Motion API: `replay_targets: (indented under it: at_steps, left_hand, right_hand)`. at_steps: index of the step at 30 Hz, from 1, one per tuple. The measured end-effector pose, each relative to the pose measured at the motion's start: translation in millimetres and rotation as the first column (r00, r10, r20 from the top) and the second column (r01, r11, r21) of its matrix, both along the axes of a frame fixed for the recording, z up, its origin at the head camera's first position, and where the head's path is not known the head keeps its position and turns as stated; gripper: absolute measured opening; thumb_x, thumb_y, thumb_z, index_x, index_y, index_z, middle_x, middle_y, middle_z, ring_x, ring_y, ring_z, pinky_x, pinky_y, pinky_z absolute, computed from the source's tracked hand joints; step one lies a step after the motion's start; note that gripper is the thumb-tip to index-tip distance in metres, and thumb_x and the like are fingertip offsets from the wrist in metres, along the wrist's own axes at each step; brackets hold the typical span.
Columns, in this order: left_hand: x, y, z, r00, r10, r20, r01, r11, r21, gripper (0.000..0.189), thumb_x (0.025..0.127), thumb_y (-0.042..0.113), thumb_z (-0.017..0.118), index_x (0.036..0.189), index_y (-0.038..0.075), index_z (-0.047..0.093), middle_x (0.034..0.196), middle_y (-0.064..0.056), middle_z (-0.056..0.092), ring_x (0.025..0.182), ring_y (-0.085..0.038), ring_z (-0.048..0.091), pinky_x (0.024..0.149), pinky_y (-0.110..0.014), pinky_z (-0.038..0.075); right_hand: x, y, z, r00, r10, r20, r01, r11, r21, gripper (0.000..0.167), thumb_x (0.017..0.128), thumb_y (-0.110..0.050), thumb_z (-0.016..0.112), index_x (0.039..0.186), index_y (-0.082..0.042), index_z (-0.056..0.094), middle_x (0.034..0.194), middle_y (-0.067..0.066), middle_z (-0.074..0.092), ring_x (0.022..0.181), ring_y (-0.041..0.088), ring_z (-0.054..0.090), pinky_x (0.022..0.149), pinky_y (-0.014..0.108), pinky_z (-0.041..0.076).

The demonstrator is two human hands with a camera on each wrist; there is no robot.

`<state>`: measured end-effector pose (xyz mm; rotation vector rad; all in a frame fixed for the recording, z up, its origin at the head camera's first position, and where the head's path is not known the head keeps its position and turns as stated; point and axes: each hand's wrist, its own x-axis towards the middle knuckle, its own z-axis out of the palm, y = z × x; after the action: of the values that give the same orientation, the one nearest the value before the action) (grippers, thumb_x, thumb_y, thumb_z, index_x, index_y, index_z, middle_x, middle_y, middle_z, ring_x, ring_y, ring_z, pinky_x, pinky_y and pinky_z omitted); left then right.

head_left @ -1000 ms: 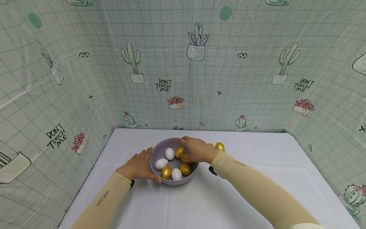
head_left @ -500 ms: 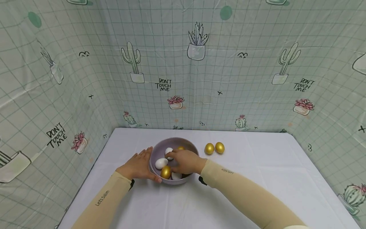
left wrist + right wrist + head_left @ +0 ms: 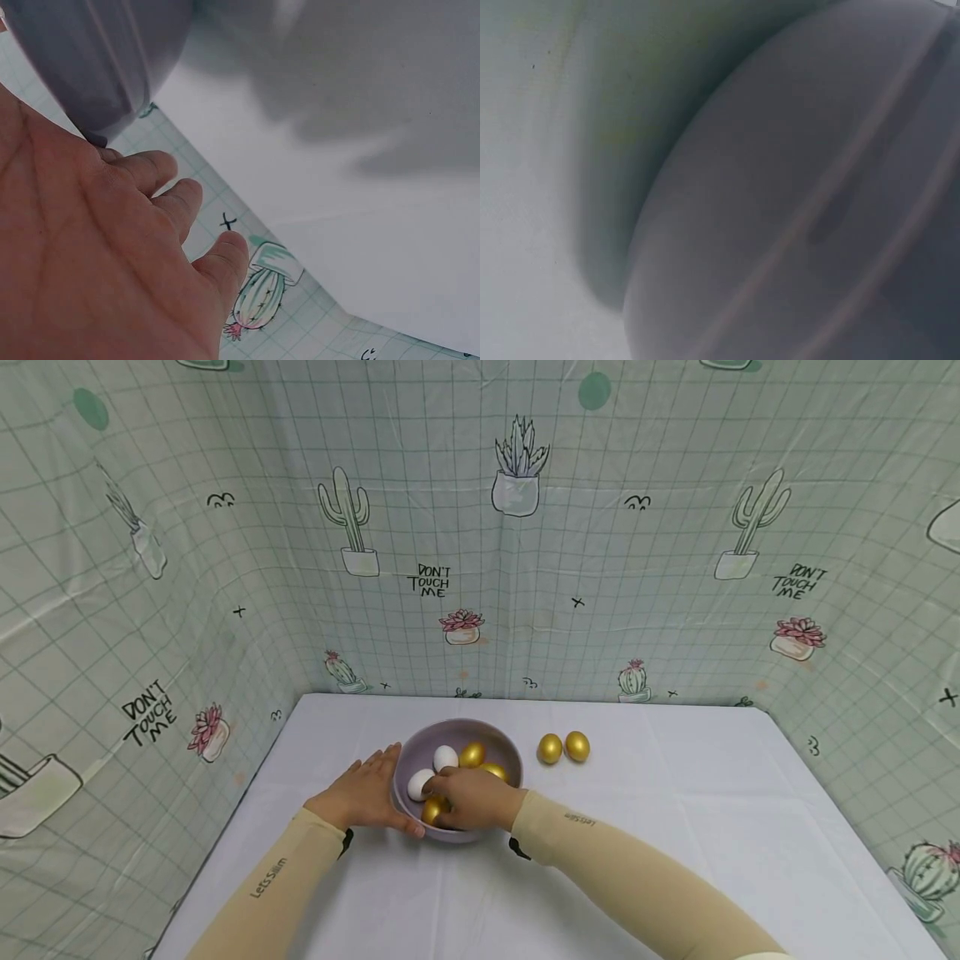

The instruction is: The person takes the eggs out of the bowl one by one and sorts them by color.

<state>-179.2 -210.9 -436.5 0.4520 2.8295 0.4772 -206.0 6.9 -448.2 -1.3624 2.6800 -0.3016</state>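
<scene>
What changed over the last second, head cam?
The right hand moved left and toward the person, from the bowl's right side to the near-left gold egg. Its fingers are at that egg; whether they grip it can't be told. It now hides the near white egg. Unchanged: the left hand against the bowl, and two gold eggs on the table.

1. Left hand [image 3: 366, 795] rests against the lilac bowl [image 3: 459, 728].
2. Right hand [image 3: 480, 799] reaches inside, at a gold egg [image 3: 432, 811] beside white eggs [image 3: 446, 757].
3. Two loose eggs [image 3: 577, 746], gold, lie on the worktop [image 3: 675, 793].
</scene>
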Motion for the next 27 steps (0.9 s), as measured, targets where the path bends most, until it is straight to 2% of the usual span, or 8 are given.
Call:
replay_targets:
  at_steps: [8, 18, 27]
  left_hand:
    - [-0.8, -1.0, -2.9, 1.000, 0.005, 0.008, -0.005, 1.000, -0.006, 0.144, 0.058, 0.076, 0.080, 0.155, -0.009, 0.014, 0.159, -0.027, 0.022, 0.145, -0.044, 0.022, 0.113, -0.063, 0.020]
    - [-1.4, -1.2, -3.8, 1.000, 0.003, 0.005, -0.003, 1.000, -0.004, 0.143, 0.059, 0.075, 0.081, 0.155, -0.009, 0.015, 0.159, -0.026, 0.022, 0.145, -0.044, 0.022, 0.113, -0.063, 0.020]
    - [-1.5, -1.0, -2.5, 1.000, 0.001, 0.005, -0.001, 1.000, -0.007, 0.143, 0.059, 0.075, 0.080, 0.155, -0.009, 0.015, 0.159, -0.026, 0.022, 0.145, -0.044, 0.022, 0.113, -0.063, 0.021]
  right_hand:
    - [-1.6, -2.5, -3.8, 1.000, 0.013, 0.004, -0.013, 1.000, -0.004, 0.031, 0.089, -0.027, 0.075, 0.118, -0.017, 0.071, 0.099, -0.004, 0.062, 0.078, 0.003, 0.053, 0.070, 0.017, 0.047]
    - [-4.5, -3.4, -5.8, 1.000, 0.002, 0.004, -0.002, 0.999, 0.037, 0.036, 0.090, -0.031, 0.074, 0.124, -0.019, 0.069, 0.104, -0.004, 0.062, 0.080, 0.003, 0.053, 0.073, 0.017, 0.048]
    - [-6.9, -4.1, -7.4, 1.000, -0.007, 0.011, 0.006, 0.999, 0.044, 0.036, 0.090, -0.032, 0.075, 0.122, -0.019, 0.069, 0.104, -0.005, 0.061, 0.082, 0.003, 0.052, 0.075, 0.018, 0.047]
